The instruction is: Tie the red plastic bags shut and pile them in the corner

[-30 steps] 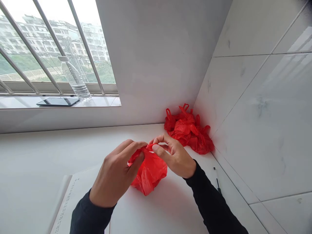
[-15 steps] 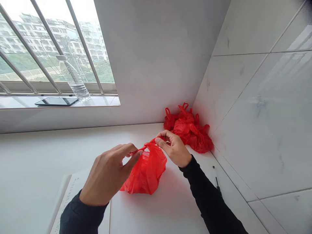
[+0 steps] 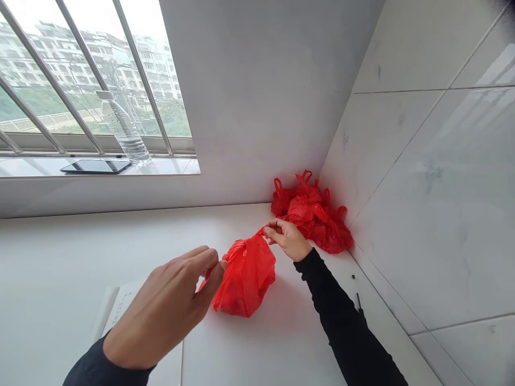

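A red plastic bag [image 3: 248, 279], thin and gathered at its top, sits on the white table in front of me. My right hand [image 3: 286, 239] pinches one of its handles, pulled out toward the upper right. On the other side, my left hand [image 3: 177, 297] has its thumb and fingertips pressed together at the bag's left edge. A sliver of red shows between those fingers, so that hand grips the bag too, though most of the grip is hidden behind the hand. What the bag contains cannot be seen.
Several red plastic bags [image 3: 311, 214] are heaped in the far right corner. An open notebook [image 3: 120, 300] lies under my left forearm. A pen [image 3: 360, 305] and its small cap [image 3: 353, 276] lie at right. On the windowsill are a water bottle [image 3: 131, 139] and a dark tablet [image 3: 96, 166].
My hands have moved apart, the left one toward the lower left, the right slightly right. The bag's top has drawn together, and the gap under its handles has closed.
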`<state>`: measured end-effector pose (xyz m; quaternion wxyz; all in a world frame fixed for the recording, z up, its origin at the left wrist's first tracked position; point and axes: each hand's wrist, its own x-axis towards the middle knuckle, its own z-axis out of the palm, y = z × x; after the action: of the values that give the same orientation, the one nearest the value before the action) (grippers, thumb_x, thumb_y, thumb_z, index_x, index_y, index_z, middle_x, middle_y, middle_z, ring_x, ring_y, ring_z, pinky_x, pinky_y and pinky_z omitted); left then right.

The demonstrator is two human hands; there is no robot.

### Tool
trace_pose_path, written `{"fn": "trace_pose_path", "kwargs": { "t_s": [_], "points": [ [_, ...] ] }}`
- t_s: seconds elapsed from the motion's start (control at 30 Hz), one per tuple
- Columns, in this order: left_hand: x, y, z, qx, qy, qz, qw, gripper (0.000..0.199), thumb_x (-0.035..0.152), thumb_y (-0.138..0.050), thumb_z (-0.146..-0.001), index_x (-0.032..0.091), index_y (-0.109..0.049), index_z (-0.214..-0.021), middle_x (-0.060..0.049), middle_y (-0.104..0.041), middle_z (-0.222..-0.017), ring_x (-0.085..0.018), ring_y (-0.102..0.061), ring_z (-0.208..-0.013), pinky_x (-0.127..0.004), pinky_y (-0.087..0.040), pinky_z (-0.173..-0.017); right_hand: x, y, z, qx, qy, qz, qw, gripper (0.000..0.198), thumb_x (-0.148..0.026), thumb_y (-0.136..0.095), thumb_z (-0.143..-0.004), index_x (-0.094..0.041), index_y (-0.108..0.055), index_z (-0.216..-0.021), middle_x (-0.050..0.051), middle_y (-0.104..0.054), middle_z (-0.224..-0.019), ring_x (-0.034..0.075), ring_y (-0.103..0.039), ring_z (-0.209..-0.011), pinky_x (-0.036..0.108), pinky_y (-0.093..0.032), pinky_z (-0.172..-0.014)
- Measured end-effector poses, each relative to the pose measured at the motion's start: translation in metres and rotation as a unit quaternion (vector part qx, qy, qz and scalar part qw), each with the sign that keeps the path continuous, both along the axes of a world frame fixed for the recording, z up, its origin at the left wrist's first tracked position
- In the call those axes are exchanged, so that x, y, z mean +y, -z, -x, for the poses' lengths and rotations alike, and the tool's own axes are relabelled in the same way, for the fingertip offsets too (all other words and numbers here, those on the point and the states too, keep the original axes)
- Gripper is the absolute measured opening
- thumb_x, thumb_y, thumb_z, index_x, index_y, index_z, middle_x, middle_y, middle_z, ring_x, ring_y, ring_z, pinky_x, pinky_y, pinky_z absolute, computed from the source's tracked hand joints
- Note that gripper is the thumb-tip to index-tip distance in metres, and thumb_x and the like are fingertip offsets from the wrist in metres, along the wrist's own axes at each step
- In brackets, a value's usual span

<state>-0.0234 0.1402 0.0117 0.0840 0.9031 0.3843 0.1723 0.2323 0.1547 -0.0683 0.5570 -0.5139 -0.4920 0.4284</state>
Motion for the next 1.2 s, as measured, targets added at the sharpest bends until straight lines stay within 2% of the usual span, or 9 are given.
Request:
{"fn": "trace_pose_path", "kwargs": {
  "t_s": [0.1, 0.2, 0.37, 0.6, 0.97, 1.2],
  "points": [
    [0.001, 0.003, 0.003, 0.042, 0.001, 0.009, 0.999, 0.03, 0.031, -0.033, -0.095, 0.022, -0.03, -0.067, 0.003, -0.042, -0.06, -0.014, -0.03, -0.052, -0.027, -0.024, -0.048, 0.006, 0.011, -0.007, 0.001, 0.006, 0.014, 1.0, 0.035, -0.049, -0.075, -0.072, -0.018, -0.062, -0.083, 0.001, -0.061, -0.077, 0.015, -0.057, -0.075, 0.029, -0.049, -0.066],
    [0.002, 0.006, 0.01, 0.043, -0.001, 0.006, 0.999, 0.027, 0.03, -0.035, -0.094, 0.022, -0.026, -0.069, 0.003, -0.041, -0.06, -0.014, -0.029, -0.053, -0.026, -0.026, -0.048, 0.011, 0.021, -0.012, 0.002, 0.008, 0.029, 1.0, 0.036, -0.048, -0.076, -0.07, -0.017, -0.063, -0.082, 0.001, -0.061, -0.075, 0.014, -0.057, -0.074, 0.029, -0.048, -0.065],
    [0.003, 0.007, 0.02, 0.03, 0.003, 0.005, 1.0, 0.03, 0.036, -0.038, -0.095, 0.023, -0.032, -0.068, 0.003, -0.043, -0.059, -0.015, -0.035, -0.055, -0.025, -0.031, -0.049, 0.017, 0.032, -0.018, 0.007, 0.01, 0.053, 0.999, 0.036, -0.048, -0.077, -0.068, -0.017, -0.064, -0.082, 0.001, -0.062, -0.075, 0.014, -0.057, -0.072, 0.027, -0.047, -0.062],
    [0.003, 0.004, 0.018, 0.029, -0.001, 0.01, 1.0, 0.035, 0.041, -0.037, -0.095, 0.023, -0.036, -0.066, 0.003, -0.044, -0.058, -0.014, -0.031, -0.053, -0.025, -0.03, -0.047, 0.02, 0.037, -0.025, 0.01, 0.016, 0.07, 0.997, 0.04, -0.05, -0.078, -0.066, -0.016, -0.064, -0.083, 0.001, -0.062, -0.074, 0.012, -0.056, -0.067, 0.027, -0.047, -0.06],
    [0.009, 0.011, 0.023, 0.049, -0.023, 0.024, 0.998, 0.037, 0.045, -0.039, -0.094, 0.022, -0.033, -0.065, 0.003, -0.043, -0.06, -0.014, -0.03, -0.054, -0.025, -0.03, -0.048, 0.027, 0.054, -0.035, -0.016, 0.045, 0.085, 0.995, 0.028, -0.041, -0.073, -0.071, -0.016, -0.064, -0.081, -0.001, -0.061, -0.069, 0.011, -0.052, -0.063, 0.025, -0.04, -0.055],
    [0.01, 0.008, 0.021, 0.058, 0.029, 0.041, 0.997, 0.035, 0.038, -0.037, -0.096, 0.021, -0.03, -0.065, 0.004, -0.042, -0.06, -0.012, -0.031, -0.054, -0.024, -0.03, -0.048, 0.032, 0.074, -0.041, -0.037, 0.06, 0.127, 0.989, 0.021, -0.034, -0.07, -0.081, -0.015, -0.062, -0.081, -0.004, -0.058, -0.066, 0.007, -0.042, -0.049, 0.021, -0.034, -0.048]
  ]
}}
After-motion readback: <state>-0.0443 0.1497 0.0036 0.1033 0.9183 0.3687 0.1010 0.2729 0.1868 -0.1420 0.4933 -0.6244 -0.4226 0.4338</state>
